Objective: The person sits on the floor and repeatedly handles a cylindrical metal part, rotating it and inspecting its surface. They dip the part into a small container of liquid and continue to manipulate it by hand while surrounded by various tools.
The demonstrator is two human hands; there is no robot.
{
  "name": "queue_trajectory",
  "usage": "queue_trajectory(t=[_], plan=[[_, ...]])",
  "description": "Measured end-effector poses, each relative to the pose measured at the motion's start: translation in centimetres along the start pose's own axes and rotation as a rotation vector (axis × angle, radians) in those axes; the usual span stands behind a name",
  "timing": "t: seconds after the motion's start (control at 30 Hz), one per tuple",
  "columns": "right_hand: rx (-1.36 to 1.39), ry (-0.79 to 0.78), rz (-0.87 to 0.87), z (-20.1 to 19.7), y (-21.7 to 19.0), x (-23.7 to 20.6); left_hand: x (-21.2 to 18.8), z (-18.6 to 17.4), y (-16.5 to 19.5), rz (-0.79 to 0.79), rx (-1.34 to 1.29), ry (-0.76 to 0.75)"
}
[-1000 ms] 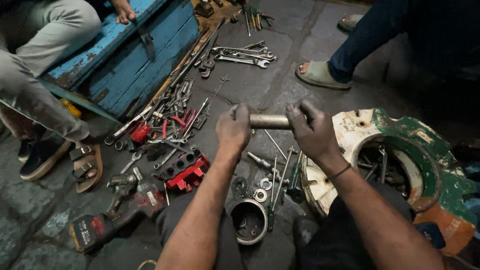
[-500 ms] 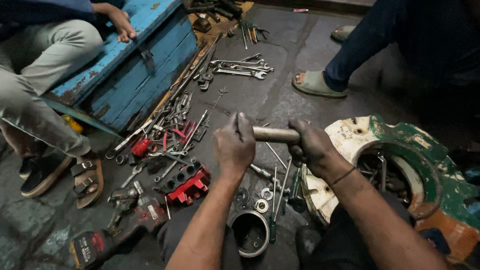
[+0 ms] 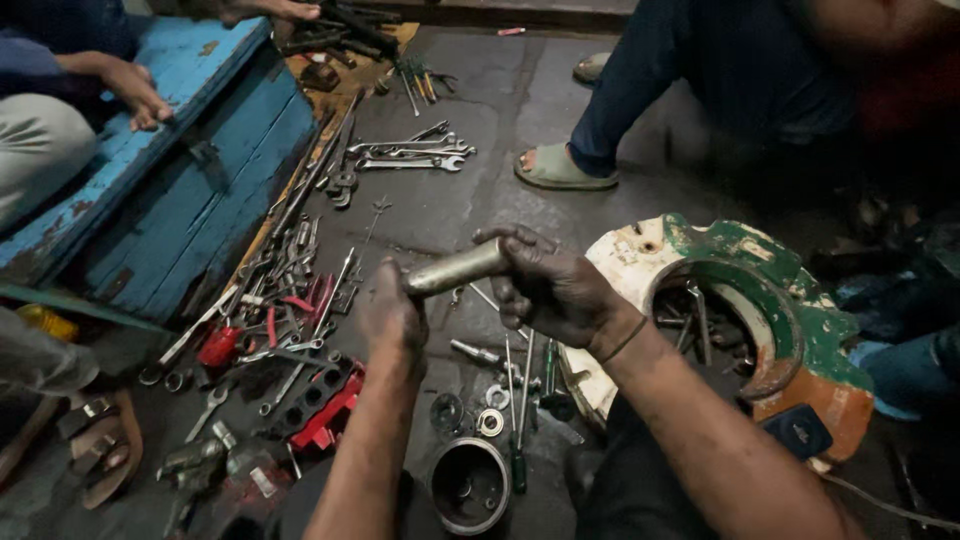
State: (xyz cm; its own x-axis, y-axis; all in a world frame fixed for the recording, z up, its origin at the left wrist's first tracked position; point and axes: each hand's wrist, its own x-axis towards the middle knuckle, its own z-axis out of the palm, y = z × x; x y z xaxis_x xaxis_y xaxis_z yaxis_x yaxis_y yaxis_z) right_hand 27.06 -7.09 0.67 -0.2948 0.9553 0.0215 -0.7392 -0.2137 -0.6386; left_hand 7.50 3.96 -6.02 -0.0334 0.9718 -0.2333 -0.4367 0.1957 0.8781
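Steel cylinder [image 3: 455,270], dull grey and roughly the shape of a thick pin, sits level in the air between the person's two hands, above the dark floor [image 3: 470,200]. The right hand [image 3: 555,285] has its grip wrapped firmly round the far end of it, fingers curled over the top. The left hand [image 3: 392,318] closes on the near end, though from here I cannot tell how tight that grip is, since the back of the hand hides the fingers.

Just below the hands lie a few washers [image 3: 490,410] and a screwdriver with a green handle [image 3: 518,440], and near the bottom edge stands an open round metal housing [image 3: 468,485]. To the person's right rests a large round casing [image 3: 730,300], painted green and cream, with a wide opening and loose tools inside it.

On the left side the floor is strewn with spanners, pliers with red handles [image 3: 225,340] and a red socket holder [image 3: 315,405]. A neat row of spanners [image 3: 410,152] lies farther off. A blue wooden box [image 3: 170,190] runs along the left, with another person's hand [image 3: 140,95] resting on its lid. Someone else's sandalled foot [image 3: 560,168] is planted beyond the spanners.
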Motion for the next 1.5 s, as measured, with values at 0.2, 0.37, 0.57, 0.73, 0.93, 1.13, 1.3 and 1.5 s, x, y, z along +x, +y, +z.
queue_trajectory(t=[0.2,0.37,0.57,0.73,0.93,1.13,1.3,1.5], plan=[[-0.074,-0.044,-0.008,1.3,0.5,0.1,0.3,-0.7,0.4,-0.333,0.075,-0.05],[-0.116,-0.15,0.007,2.0,1.3,0.1,-0.2,-0.4,-0.5,-0.476,0.053,-0.197],[-0.164,-0.137,0.035,3.2,1.7,0.5,-1.0,-0.2,-0.7,-0.608,-0.044,-0.209],[-0.362,-0.01,-0.036,3.3,1.7,0.6,0.0,-0.4,-2.5,-0.481,-0.03,-0.101],[-0.544,0.12,-0.099,2.1,1.8,1.1,2.4,-1.2,-4.7,-0.369,0.092,0.031],[-0.461,0.145,-0.148,2.2,1.9,1.1,1.8,-1.0,-4.7,-0.635,0.143,-0.109],[-0.412,0.026,-0.119,2.9,1.6,0.5,-0.6,0.1,-2.7,-0.626,0.118,-0.214],[-0.365,-0.081,-0.102,3.0,1.6,0.4,-3.2,1.2,0.1,-0.668,0.086,-0.271]])
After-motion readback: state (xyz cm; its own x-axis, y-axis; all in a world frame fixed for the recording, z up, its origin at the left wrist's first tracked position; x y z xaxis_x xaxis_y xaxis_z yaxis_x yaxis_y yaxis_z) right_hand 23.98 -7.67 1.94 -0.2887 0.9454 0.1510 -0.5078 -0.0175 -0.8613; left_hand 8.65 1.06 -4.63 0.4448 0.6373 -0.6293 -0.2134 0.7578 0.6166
